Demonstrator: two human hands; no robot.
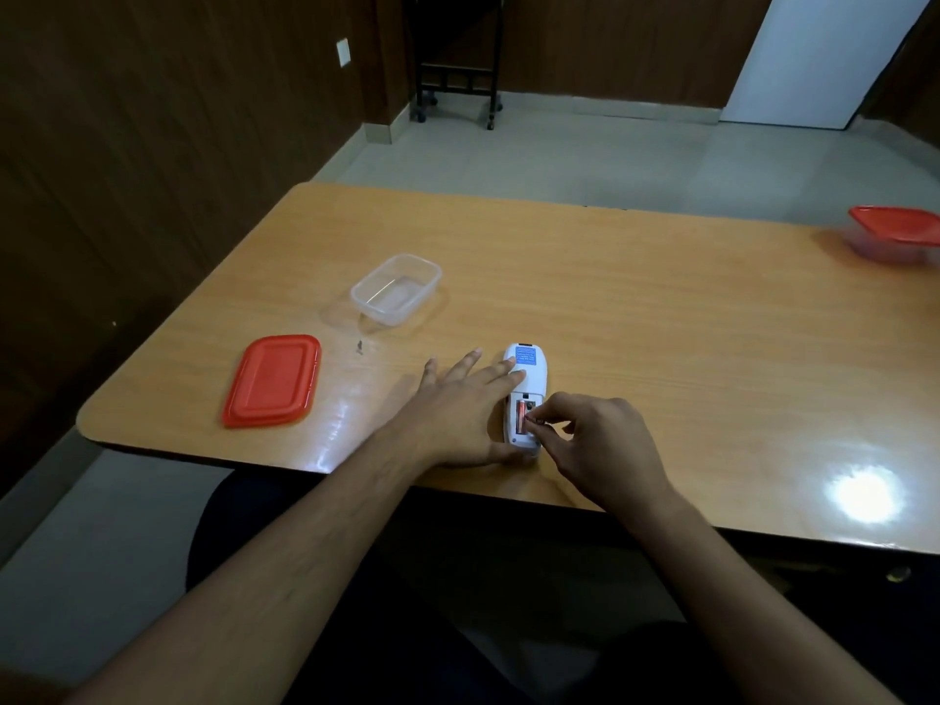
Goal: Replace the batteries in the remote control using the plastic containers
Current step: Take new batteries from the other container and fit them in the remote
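**A:** Two batteries at most in that bay, I'd guess. The remote lies face down near the front edge of the table, back cover off, and I can make out one reddish battery in the slot.

**B:** Yeah. Left hand is spread flat, fingers open, pinning the remote. Right hand has thumb and forefinger pinched at the bay, on a battery end I think, can't be sure.

**A:** Small, hard, slick thing. Best grabbed by one end and levered out.

**B:** Open clear container sits beyond, its red lid off to the left. A lidded container is way over at the right edge.
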